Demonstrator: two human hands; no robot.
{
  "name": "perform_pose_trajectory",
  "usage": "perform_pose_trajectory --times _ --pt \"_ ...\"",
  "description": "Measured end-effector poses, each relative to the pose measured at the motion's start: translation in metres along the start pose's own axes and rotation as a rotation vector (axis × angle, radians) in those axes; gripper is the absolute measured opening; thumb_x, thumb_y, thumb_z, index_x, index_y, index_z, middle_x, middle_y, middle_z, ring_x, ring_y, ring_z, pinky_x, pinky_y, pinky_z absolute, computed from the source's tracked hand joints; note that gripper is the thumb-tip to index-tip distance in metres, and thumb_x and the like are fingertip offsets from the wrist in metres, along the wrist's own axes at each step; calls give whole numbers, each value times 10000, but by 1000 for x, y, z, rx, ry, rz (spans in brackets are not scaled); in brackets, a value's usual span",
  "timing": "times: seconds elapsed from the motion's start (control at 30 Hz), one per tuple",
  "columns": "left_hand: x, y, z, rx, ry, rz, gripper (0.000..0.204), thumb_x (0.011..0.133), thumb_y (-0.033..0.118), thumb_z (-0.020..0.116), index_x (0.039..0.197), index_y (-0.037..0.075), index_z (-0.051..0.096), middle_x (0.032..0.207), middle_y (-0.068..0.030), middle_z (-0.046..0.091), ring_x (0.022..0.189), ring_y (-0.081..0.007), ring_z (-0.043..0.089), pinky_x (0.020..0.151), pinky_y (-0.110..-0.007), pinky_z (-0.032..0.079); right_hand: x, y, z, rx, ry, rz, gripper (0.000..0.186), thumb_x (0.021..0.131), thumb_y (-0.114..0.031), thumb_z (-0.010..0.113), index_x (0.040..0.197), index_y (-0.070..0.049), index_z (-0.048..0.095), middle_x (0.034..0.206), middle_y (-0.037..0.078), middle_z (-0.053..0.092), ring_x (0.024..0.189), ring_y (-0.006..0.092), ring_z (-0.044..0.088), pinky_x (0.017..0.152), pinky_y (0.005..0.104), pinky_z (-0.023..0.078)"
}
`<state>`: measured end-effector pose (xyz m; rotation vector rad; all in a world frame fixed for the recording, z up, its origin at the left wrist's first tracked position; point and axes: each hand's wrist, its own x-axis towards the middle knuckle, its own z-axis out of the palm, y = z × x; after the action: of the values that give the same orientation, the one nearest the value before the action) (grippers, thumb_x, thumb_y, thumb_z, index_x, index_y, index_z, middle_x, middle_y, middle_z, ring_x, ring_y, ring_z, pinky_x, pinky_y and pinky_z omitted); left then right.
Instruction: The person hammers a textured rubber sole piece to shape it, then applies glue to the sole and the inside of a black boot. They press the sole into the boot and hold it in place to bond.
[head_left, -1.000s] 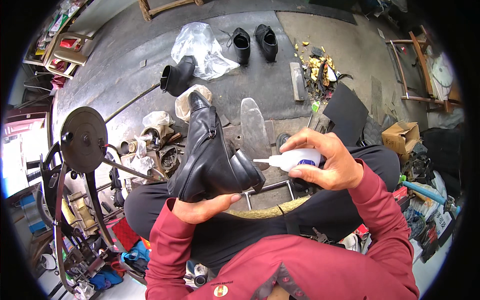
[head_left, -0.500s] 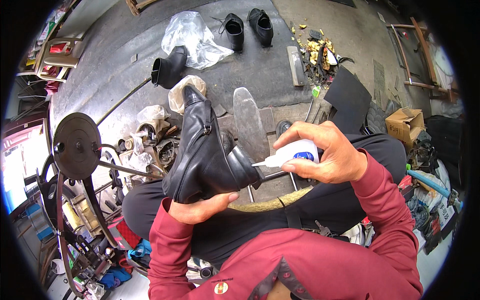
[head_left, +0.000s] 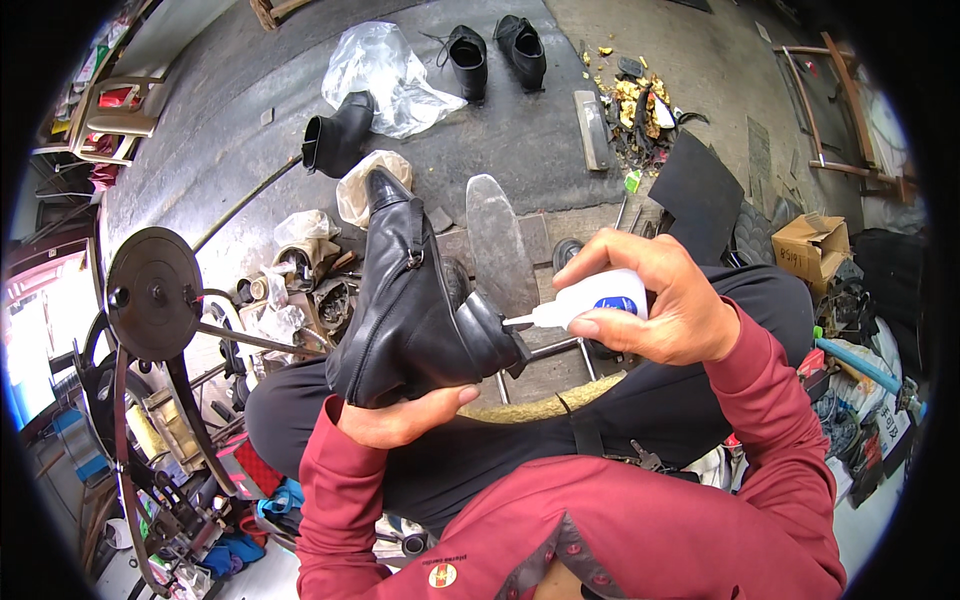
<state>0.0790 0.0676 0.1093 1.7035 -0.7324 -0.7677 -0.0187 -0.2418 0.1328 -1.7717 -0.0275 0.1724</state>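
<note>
A black leather boot [head_left: 400,300] with a side zip and a buckled strap lies across my lap, its heel pointing right. My left hand [head_left: 405,418] grips it from below, thumb along the leather; the other fingers are hidden under it. In my right hand [head_left: 670,305] is a small white glue bottle [head_left: 600,298] with a blue label, held between thumb and fingers. Its thin nozzle points left, and the tip is at the edge of the boot's heel [head_left: 487,335]. Whether glue is coming out I cannot tell.
Ahead on the dark mat [head_left: 270,160] lie another black boot [head_left: 338,135], a clear plastic bag [head_left: 385,80] and a pair of black shoes [head_left: 495,58]. A machine with a round wheel [head_left: 153,292] stands at left. Scraps [head_left: 645,110] and a cardboard box [head_left: 810,250] are at right.
My right hand has shifted very slightly, and the bottle is tilted a little differently, with its nozzle tip a bit higher on the heel. My left hand and the boot look nearly still.
</note>
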Motion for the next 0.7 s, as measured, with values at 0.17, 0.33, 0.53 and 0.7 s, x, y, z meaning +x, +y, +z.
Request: perform_pose_trajectory --times 0.17,0.33,0.53,0.7 --pt "-3 7 -4 -279 -36 -261 514 795 -3 855 1277 -29 678 980 -42 736 851 -125 663 817 -295 526 -3 -9 -7 138 94 151 392 881 -236 833 1144 20 696 954 57 732 774 68 658 682 228 501" --pt "-7 8 -1 -384 29 -223 428 809 22 878 1206 -16 723 1105 -73 752 1019 -168 693 963 -337 533 -5 -10 -10 446 160 169 416 923 -209 833 1230 16 663 987 58 731 830 85 682 735 220 533" --pt "-17 4 -4 -320 69 -107 387 790 26 894 1150 -5 757 1060 -102 768 995 -211 722 967 -362 541 -1 7 -7 520 229 85 461 926 -198 834 1267 21 615 1032 101 751 942 149 736 842 263 565" --pt "-36 -11 -4 60 61 97 458 807 100 906 1218 -11 739 1176 -90 761 1139 -194 684 1072 -358 492 6 17 2 448 290 74 467 917 -235 832 1258 -41 581 1037 133 768 937 143 720 836 267 555"
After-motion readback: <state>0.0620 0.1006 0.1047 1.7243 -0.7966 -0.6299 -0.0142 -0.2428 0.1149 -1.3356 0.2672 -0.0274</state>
